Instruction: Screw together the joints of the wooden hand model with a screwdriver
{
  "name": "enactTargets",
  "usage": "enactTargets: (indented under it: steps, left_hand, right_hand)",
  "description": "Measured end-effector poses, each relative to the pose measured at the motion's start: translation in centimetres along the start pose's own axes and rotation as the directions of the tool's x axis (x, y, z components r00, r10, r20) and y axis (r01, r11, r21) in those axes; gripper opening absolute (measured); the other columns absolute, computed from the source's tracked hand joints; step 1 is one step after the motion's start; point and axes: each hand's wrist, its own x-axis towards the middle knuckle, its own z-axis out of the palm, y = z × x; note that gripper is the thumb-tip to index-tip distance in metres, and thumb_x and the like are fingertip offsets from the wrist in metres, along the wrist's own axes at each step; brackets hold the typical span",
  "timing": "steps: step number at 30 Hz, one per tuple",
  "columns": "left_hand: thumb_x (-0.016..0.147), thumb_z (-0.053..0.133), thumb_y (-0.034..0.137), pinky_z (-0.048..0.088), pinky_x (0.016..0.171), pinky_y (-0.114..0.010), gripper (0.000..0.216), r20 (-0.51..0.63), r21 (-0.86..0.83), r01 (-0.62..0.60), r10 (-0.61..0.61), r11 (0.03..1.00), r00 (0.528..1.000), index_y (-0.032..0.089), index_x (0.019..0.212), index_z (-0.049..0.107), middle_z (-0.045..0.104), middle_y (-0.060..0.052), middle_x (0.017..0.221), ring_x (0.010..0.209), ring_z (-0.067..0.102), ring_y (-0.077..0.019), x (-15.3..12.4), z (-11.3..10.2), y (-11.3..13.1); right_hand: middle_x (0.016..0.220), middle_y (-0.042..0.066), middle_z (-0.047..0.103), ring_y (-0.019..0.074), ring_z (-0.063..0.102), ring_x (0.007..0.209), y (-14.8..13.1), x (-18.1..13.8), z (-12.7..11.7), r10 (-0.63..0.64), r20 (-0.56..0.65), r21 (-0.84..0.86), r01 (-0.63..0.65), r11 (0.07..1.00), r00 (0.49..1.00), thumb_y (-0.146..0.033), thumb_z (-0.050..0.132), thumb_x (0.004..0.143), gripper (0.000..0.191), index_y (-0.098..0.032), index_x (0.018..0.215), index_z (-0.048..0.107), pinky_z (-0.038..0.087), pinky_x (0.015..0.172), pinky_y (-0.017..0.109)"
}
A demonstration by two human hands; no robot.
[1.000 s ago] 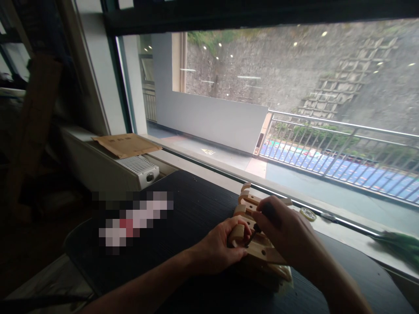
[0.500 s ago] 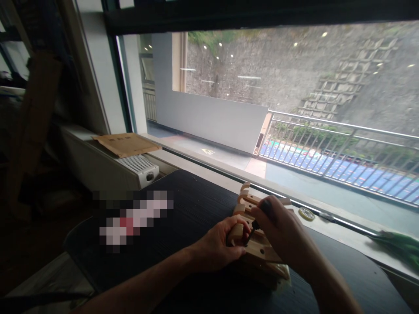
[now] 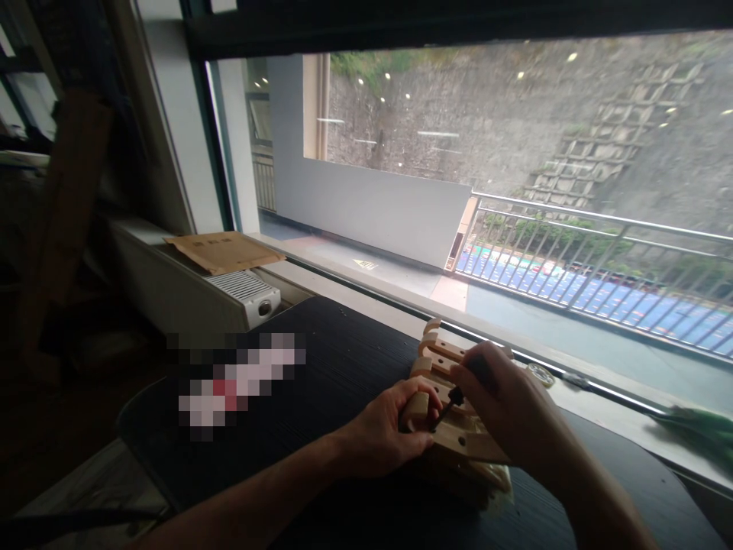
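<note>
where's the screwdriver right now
Head view, lower centre: the screwdriver is in the right hand, tip against the wooden frame the left hand grips.

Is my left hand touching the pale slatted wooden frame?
Touching. Head view shows the left hand gripping one end of the pale slatted wooden frame.
</note>
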Motion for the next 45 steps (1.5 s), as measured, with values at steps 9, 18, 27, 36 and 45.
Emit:
enactTargets:
  steps: [9, 18, 27, 36, 45]
  left_hand:
    - [0.069, 0.057, 0.001, 0.038, 0.064, -0.019, 0.023, 0.028, -0.061, 0.017, -0.015, 0.998, 0.999, 0.015, 0.087, 0.051, 0.048, 0.004, 0.081, 0.07, 0.042, -0.0081, 0.0, 0.0, 0.3]
    - [0.068, 0.057, 0.002, 0.039, 0.069, -0.022, 0.025, 0.003, -0.043, 0.028, -0.028, 0.999, 1.0, 0.015, 0.088, 0.052, 0.051, 0.002, 0.086, 0.077, 0.046, -0.0109, 0.1, 0.1, 0.0]
    - [0.069, 0.057, 0.003, 0.036, 0.061, -0.018, 0.024, 0.03, -0.1, 0.026, -0.023, 0.995, 0.999, 0.016, 0.088, 0.05, 0.048, 0.003, 0.083, 0.07, 0.041, -0.008, 0.0, 0.1, 0.1]
    - [0.069, 0.057, 0.003, 0.04, 0.073, -0.022, 0.024, -0.005, 0.001, 0.013, -0.013, 1.0, 1.0, 0.015, 0.089, 0.053, 0.052, 0.002, 0.088, 0.08, 0.048, -0.0114, 0.1, 0.0, -0.2]
    - [0.068, 0.057, 0.004, 0.039, 0.067, -0.02, 0.023, 0.005, -0.011, 0.045, -0.045, 0.999, 0.999, 0.015, 0.087, 0.052, 0.05, 0.004, 0.081, 0.073, 0.044, -0.0096, 0.0, 0.0, 0.2]
  right_hand:
    - [0.067, -0.005, 0.06, 0.0141, 0.054, 0.057, -0.8, -0.7, -0.4, -0.113, 0.046, 0.038, 0.111, 0.993, 0.993, -0.044, 0.042, 0.09, 0.019, -0.028, 0.097, 0.051, 0.034, 0.052, 0.024]
    - [0.066, -0.003, 0.06, 0.0152, 0.052, 0.056, 0.1, 0.0, 0.3, 0.017, -0.007, -0.015, -0.017, 1.0, 1.0, -0.051, 0.038, 0.089, 0.03, -0.024, 0.08, 0.048, 0.033, 0.052, 0.026]
    - [0.07, -0.005, 0.061, 0.0138, 0.053, 0.058, -0.6, -0.5, -0.9, -0.089, 0.075, 0.014, 0.089, 0.996, 0.993, -0.044, 0.042, 0.089, 0.019, -0.028, 0.09, 0.051, 0.033, 0.052, 0.025]
    - [0.067, -0.003, 0.061, 0.0145, 0.053, 0.058, 0.5, 0.0, -0.2, 0.025, 0.025, 0.037, -0.026, 0.999, 0.999, -0.05, 0.04, 0.089, 0.027, -0.025, 0.083, 0.047, 0.034, 0.054, 0.026]
    - [0.066, -0.003, 0.058, 0.0136, 0.052, 0.057, -0.4, -0.3, -0.5, -0.088, 0.052, 0.035, 0.087, 0.996, 0.995, -0.039, 0.043, 0.089, 0.018, -0.024, 0.083, 0.05, 0.034, 0.052, 0.024]
